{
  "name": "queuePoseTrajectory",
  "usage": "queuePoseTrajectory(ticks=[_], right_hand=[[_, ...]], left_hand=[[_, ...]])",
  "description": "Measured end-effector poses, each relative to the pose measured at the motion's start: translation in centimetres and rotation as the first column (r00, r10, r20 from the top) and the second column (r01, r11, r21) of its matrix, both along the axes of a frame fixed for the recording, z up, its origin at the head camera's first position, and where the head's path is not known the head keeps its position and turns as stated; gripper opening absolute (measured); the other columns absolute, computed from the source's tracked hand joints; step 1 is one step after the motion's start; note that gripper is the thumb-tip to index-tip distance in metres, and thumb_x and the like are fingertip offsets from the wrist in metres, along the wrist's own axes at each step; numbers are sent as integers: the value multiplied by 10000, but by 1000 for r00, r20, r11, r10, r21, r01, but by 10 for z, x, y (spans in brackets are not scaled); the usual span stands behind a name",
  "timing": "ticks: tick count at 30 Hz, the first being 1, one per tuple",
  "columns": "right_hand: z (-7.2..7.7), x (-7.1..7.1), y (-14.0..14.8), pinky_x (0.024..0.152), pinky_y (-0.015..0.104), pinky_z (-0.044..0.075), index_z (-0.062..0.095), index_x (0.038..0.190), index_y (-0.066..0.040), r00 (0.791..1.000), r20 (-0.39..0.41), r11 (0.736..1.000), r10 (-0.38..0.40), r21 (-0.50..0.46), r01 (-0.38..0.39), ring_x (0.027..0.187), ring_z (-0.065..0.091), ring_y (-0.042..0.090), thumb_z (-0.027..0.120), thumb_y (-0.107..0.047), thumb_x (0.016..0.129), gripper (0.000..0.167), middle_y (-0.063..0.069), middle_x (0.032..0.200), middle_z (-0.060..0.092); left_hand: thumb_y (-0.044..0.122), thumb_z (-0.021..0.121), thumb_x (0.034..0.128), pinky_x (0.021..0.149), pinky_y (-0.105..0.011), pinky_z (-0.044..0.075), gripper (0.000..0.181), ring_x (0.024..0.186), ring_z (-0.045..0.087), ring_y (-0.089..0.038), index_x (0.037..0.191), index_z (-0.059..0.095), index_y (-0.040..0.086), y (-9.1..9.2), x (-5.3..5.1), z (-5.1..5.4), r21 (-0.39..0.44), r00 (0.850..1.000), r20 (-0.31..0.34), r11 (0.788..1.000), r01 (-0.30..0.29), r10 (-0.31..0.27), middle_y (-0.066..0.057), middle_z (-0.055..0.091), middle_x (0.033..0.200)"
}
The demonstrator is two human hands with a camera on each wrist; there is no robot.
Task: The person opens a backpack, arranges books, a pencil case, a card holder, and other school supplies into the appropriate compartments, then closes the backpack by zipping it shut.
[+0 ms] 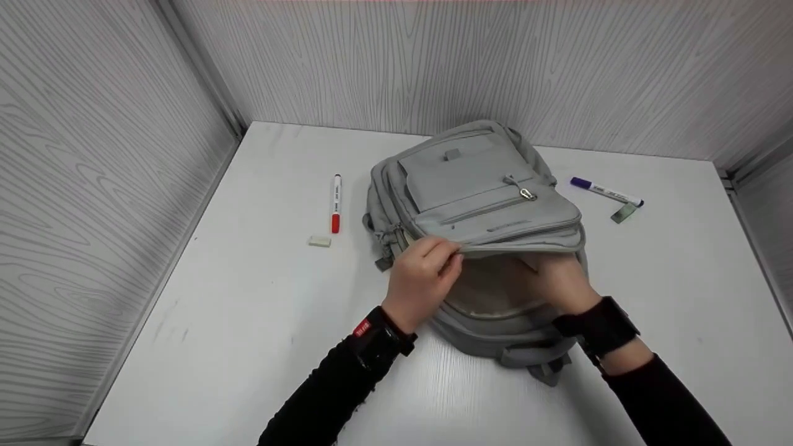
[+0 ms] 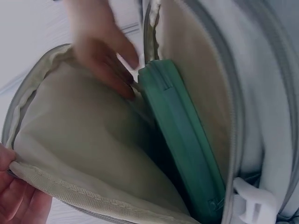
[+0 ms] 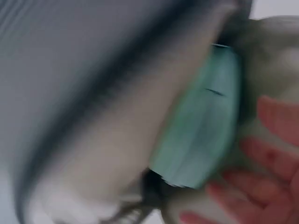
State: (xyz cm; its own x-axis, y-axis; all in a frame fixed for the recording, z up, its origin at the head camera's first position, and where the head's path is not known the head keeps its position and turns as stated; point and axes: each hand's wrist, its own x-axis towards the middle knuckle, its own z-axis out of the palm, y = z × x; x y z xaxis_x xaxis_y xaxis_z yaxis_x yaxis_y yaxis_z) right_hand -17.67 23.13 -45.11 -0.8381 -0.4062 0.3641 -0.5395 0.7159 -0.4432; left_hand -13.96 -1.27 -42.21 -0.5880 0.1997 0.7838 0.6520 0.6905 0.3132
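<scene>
A grey backpack lies on the white table with its main compartment unzipped. My left hand pinches the edge of the lifted front flap, also seen at the lower left of the left wrist view. My right hand reaches in under the flap, its fingertips hidden in the head view. Inside stands a green zippered case against the beige lining. In the right wrist view the spread fingers are beside the case, with no grip on it; whether they touch it I cannot tell.
Left of the backpack lie a red-capped marker and a small pale eraser-like block. To its right are a purple-capped marker and a small green block. Wood-grain panels stand around the table.
</scene>
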Motion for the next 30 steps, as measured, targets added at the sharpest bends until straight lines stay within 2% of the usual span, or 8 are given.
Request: queuePoseTrajectory(ticks=[4, 7, 10, 13, 16, 21, 26, 30], right_hand=[[27, 21, 6, 939, 506, 527, 699, 1175, -37, 992, 111, 996, 59, 61, -66, 1134, 659, 340, 702, -49, 889, 286, 168, 1191, 704], [43, 42, 12, 861, 376, 561, 716, 1112, -76, 991, 111, 994, 78, 61, -85, 1031, 697, 228, 722, -57, 877, 236, 76, 1096, 740], [52, 64, 22, 802, 185, 531, 734, 1031, -89, 996, 33, 996, 83, -35, -82, 933, 691, 104, 739, 15, 834, 223, 12, 983, 747], [54, 78, 32, 808, 56, 459, 740, 978, -92, 995, -77, 985, 70, -151, -81, 905, 659, 9, 746, 80, 793, 253, 15, 919, 738], [46, 84, 37, 848, 36, 439, 738, 984, -63, 989, -146, 977, 18, -205, -49, 922, 636, -26, 739, 72, 807, 222, 63, 926, 728], [19, 88, 32, 924, 34, 398, 717, 1033, -3, 992, -121, 970, -48, -242, 17, 1031, 587, -49, 739, 125, 770, 293, 149, 1038, 693], [-8, 86, 21, 1058, 65, 295, 694, 1108, -2, 994, -112, 987, -17, -162, -1, 1158, 558, 234, 786, 126, 709, 428, 220, 1207, 637], [-25, 85, 17, 1067, 162, 307, 699, 1125, -40, 996, -86, 997, -17, -70, 11, 1178, 547, 343, 825, 58, 716, 439, 217, 1278, 612]], left_hand=[[27, 753, 813, 753, -224, 559, 72, 784, 670, -158, 876, 723, 46, -1, 2, -2, -4, 1000, 1, 1000, 2, -2, -37, 695, 836], [41, 760, 811, 770, -220, 563, 70, 793, 677, -156, 872, 728, 53, -2, 5, -5, -23, 1000, 13, 1000, -3, 3, -32, 700, 842], [64, 769, 812, 782, -214, 561, 74, 809, 679, -150, 878, 736, 66, -1, 11, -10, -67, 1000, 28, 998, 11, -10, -22, 699, 860], [92, 778, 816, 790, -216, 555, 75, 826, 678, -145, 883, 747, 80, -1, 18, -18, -115, 998, 56, 992, 47, -41, -15, 694, 884], [126, 783, 825, 783, -217, 548, 74, 839, 671, -138, 888, 754, 101, -1, 28, -29, -175, 993, 94, 981, 85, -69, -5, 685, 916], [180, 781, 844, 753, -208, 549, 80, 877, 660, -128, 916, 764, 150, -1, 39, -52, -270, 984, 159, 955, 122, -80, 4, 673, 999], [215, 783, 842, 767, -228, 569, 95, 952, 671, -156, 924, 772, 168, 1, 41, -71, -327, 974, 211, 932, 154, -86, -9, 668, 1088], [196, 764, 852, 825, -266, 566, 61, 1000, 672, -182, 899, 762, 157, -3, 38, -79, -285, 945, 292, 929, 236, -151, -33, 672, 1118]])
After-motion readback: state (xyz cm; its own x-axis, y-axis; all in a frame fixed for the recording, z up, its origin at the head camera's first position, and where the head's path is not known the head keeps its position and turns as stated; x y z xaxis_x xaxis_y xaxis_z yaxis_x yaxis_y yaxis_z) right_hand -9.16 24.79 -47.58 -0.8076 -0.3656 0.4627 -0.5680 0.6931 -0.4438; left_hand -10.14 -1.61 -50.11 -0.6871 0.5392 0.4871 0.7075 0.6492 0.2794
